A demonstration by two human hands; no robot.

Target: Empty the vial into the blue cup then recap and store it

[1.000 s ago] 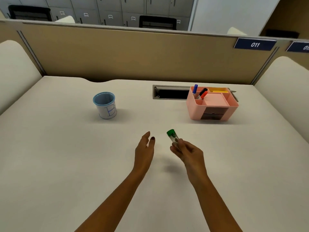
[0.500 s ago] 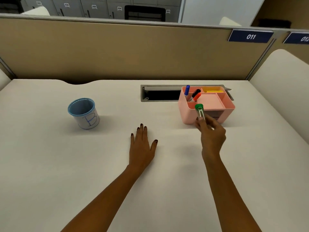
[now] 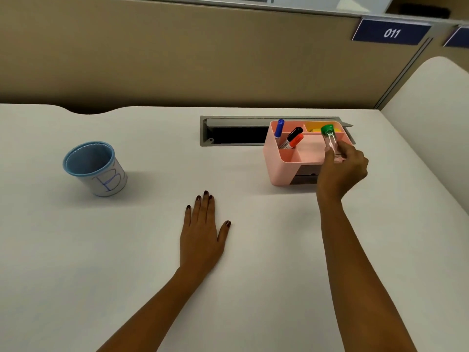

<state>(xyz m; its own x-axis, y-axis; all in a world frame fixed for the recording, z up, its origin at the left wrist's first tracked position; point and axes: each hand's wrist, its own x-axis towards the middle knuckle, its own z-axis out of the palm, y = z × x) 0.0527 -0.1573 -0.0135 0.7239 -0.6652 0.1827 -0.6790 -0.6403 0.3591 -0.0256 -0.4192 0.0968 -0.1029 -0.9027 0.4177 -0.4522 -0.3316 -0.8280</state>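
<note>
My right hand (image 3: 341, 171) grips a clear vial (image 3: 331, 142) with its green cap on, held nearly upright over the right side of the pink desk organizer (image 3: 281, 166). The vial's lower end is hidden by my fingers. The blue cup (image 3: 95, 168), marked with a letter B, stands upright at the left of the white table. My left hand (image 3: 201, 235) lies flat on the table, palm down, fingers apart, holding nothing.
The organizer holds a blue marker (image 3: 279, 128), a black and a red marker (image 3: 294, 139) and something yellow in a back compartment. A grey cable slot (image 3: 236, 130) is set into the table behind it. A tan partition runs along the back.
My right hand has carried the capped vial from the table's middle to above the organizer. My left hand has come down flat on the table.
</note>
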